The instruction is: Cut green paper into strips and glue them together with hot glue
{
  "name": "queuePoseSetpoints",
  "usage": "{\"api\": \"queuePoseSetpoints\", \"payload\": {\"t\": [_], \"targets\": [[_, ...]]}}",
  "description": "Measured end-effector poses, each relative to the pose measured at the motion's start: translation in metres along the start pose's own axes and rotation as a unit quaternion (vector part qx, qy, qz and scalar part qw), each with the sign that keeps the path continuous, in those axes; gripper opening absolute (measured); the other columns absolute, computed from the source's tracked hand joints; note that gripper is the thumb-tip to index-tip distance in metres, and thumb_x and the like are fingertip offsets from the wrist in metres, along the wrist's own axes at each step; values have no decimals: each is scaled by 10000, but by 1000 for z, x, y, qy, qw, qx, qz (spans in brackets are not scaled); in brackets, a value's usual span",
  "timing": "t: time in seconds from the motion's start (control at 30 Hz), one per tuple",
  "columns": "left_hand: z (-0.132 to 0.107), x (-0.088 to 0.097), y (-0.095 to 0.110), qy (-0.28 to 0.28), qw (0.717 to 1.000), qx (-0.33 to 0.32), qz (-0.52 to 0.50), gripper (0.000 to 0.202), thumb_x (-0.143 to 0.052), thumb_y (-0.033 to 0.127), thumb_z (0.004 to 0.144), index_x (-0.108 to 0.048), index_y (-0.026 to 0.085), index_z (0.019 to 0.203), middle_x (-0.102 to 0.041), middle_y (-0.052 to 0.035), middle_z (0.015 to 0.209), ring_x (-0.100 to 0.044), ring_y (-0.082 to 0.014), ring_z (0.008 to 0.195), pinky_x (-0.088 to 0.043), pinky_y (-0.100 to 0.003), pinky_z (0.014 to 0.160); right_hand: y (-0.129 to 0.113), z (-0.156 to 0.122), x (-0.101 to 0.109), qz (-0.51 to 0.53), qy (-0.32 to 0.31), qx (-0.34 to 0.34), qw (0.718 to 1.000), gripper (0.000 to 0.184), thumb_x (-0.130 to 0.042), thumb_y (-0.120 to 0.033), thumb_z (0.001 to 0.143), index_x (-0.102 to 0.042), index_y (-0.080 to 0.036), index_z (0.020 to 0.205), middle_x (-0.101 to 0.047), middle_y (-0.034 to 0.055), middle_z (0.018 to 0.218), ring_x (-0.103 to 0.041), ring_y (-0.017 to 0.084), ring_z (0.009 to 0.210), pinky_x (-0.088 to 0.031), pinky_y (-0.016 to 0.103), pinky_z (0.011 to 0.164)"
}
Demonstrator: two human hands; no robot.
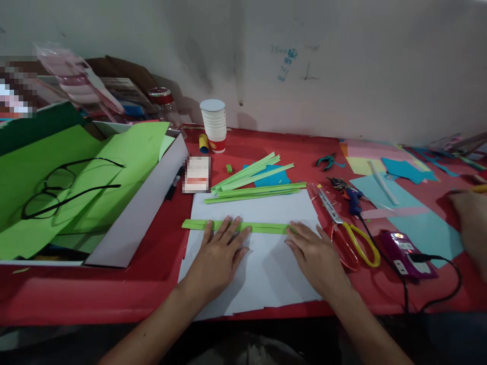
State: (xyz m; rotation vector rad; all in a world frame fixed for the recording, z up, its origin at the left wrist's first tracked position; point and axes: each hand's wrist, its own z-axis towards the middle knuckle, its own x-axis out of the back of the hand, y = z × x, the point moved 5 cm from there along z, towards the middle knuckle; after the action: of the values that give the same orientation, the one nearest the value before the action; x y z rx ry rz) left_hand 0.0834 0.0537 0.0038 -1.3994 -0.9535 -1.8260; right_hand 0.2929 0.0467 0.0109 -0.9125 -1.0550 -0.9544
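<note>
A folded light-green paper strip (pixel 266 227) lies crosswise on white paper sheets (pixel 261 284). My left hand (pixel 213 259) lies over the strip's left half, palm down, its fingers spread and pressing on it. At the strip's right end, the fingertips of my right hand (pixel 317 256) rest on the paper, with the fingers stretched out and the thumb apart. Just beyond, more green strips (pixel 254 190) lie in a loose fan, partly over a blue paper piece (pixel 279 175). Scissors (pixel 337 218) with red and yellow handles lie beside my right hand.
On the left stands a white box (pixel 137 208) with green sheets and eyeglasses (pixel 47 187). Stacked paper cups (pixel 213 124) stand near the wall. To the right are a glue gun (pixel 352 200), a purple power socket (pixel 407 256) with cables, and another person's hand (pixel 472 213).
</note>
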Motion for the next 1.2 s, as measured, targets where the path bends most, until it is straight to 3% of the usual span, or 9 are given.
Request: {"api": "queuePoseSetpoints", "payload": {"t": [0.13, 0.23, 0.3, 0.47, 0.7, 0.8, 0.93, 1.07, 1.2], "targets": [[17, 14, 8, -3, 1000, 21, 10, 325, -472, 267, 914, -612, 209, 1201, -564, -105, 1335, -468, -316, 1254, -344, -572, 1019, 11, 14, 2, 67, 21, -42, 997, 180, -570, -221, 876, -736, -226, 947, -699, 69, 1090, -615, 246, 1020, -460, 430, 929], [42, 19, 16, -17, 1000, 7, 10, 253, -492, 273, 900, -711, 154, 857, -701, -122, 950, -580, -303, 1013, -450, -487, 859, 18, 22, 1, 118, 37, -61, 991, 131, -618, -208, 835, -747, -229, 847, -707, 66, 998, -616, 237, 957, -487, 399, 871], [59, 15, 18, -31, 999, -9, 4, 281, -466, 200, 899, -686, 135, 737, -673, -121, 800, -585, -281, 915, -460, -447, 816, 22, 24, 0, 142, 40, -70, 987, 112, -636, -208, 819, -747, -220, 825, -702, 66, 966, -612, 231, 935, -489, 386, 854], [73, -5, -2, -15, 993, 36, -115, 112, -535, 151, 858, -609, 155, 943, -642, -73, 936, -559, -218, 907, -466, -346, 788, 22, 25, -4, 166, 16, -84, 982, 103, -648, -238, 809, -749, -237, 825, -678, 59, 983, -591, 226, 941, -476, 381, 846], [52, -4, -27, 28, 995, -25, -91, 111, -472, 129, 880, -567, 164, 837, -599, -66, 877, -509, -220, 844, -431, -381, 798, -7, 47, -9, 198, -38, -59, 978, 47, -711, -188, 755, -690, -213, 722, -663, 35, 932, -564, 206, 917, -450, 340, 811], [45, -4, -29, 47, 995, -35, -77, 134, -439, 117, 894, -564, 159, 871, -603, -61, 860, -509, -220, 833, -412, -373, 775, -9, 55, -8, 212, -56, -56, 974, 78, -709, -155, 737, -660, -204, 773, -653, 27, 883, -564, 200, 875, -446, 336, 784], [41, -5, -25, 64, 996, -51, -46, 250, -409, 74, 891, -579, 161, 1052, -626, -66, 914, -520, -227, 866, -380, -377, 780, -4, 58, -10, 244, -80, -65, 964, 279, -708, -125, 718, -668, -218, 978, -660, 20, 903, -573, 193, 872, -451, 327, 782], [40, -2, -22, 60, 995, -73, -39, 277, -425, 48, 875, -612, 184, 1029, -627, -54, 905, -520, -215, 844, -354, -371, 782, -4, 58, -11, 266, -86, -53, 959, 181, -647, -110, 773, -716, -227, 893, -658, 24, 867, -582, 175, 850, -456, 288, 731], [41, 3, -21, 53, 994, -70, -63, 168, -453, 147, 910, -617, 175, 922, -640, -46, 898, -533, -200, 834, -340, -368, 784, -3, 56, -10, 275, -70, -41, 958, 167, -617, -72, 776, -704, -211, 803, -664, 18, 824, -586, 167, 810, -462, 278, 707]]}}
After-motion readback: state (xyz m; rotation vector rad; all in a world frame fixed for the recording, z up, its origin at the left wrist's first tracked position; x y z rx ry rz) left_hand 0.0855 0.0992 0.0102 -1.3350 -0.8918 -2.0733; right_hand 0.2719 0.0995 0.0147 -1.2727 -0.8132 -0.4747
